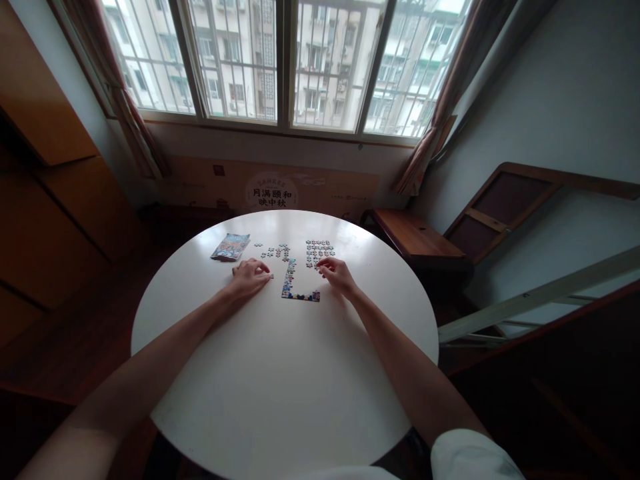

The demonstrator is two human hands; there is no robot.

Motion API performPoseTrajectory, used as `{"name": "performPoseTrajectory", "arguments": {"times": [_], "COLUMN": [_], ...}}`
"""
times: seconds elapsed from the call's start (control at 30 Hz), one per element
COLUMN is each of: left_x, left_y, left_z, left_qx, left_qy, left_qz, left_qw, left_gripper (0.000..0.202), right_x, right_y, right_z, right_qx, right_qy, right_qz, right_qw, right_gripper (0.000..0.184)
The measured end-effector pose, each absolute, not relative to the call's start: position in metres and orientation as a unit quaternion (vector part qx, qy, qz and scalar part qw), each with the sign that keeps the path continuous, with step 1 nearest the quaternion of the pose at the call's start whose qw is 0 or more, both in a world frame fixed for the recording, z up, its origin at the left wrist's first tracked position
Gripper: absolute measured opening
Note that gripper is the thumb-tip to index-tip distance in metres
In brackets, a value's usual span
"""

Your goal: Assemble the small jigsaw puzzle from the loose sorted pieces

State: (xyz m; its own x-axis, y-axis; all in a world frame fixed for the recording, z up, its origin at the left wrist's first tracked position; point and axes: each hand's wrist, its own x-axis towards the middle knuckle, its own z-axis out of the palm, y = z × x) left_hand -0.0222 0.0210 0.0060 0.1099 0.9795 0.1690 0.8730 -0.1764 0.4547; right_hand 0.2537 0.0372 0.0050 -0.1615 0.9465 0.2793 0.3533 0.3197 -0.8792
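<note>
On the white round table [280, 373], a partly joined jigsaw puzzle [287, 288] forms a strip up its left side and along its bottom edge. My left hand [249, 277] rests left of it, fingers curled, with a small puzzle piece [272, 276] at the fingertips. To the right, my right hand [338, 275] has thumb and forefinger pinched together at a puzzle piece [317, 267], just below the rows of loose pieces [319, 245]. More loose pieces [278, 252] are scattered above the strip's left side.
A colourful printed packet [231, 247] lies at the table's back left. Behind stands a barred window [285, 67] with curtains. A wooden bench [415, 233] is at the right, with a leaning wooden frame [500, 207] beside it. Wooden cabinets [90, 207] line the left.
</note>
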Motion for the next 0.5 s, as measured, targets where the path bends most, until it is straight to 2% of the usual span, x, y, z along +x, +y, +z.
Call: {"name": "performPoseTrajectory", "arguments": {"times": [0.13, 0.27, 0.5], "left_x": [-0.024, -0.029, -0.031], "left_y": [0.022, 0.026, 0.028], "left_z": [0.007, 0.002, -0.006], "left_qx": [0.739, 0.741, 0.733], "left_qy": [0.624, 0.612, 0.525], "left_qz": [0.220, 0.234, 0.350], "left_qw": [0.125, 0.149, 0.256], "left_gripper": [0.023, 0.024, 0.026], "right_x": [0.257, 0.259, 0.251], "right_y": [0.041, 0.043, 0.037], "right_z": [-0.003, -0.006, -0.001], "right_qx": [-0.487, -0.494, -0.475], "right_qy": [-0.700, -0.688, -0.712], "right_qz": [0.280, 0.273, 0.259], "right_qw": [0.441, 0.456, 0.448], "right_gripper": [0.018, 0.018, 0.018]}}
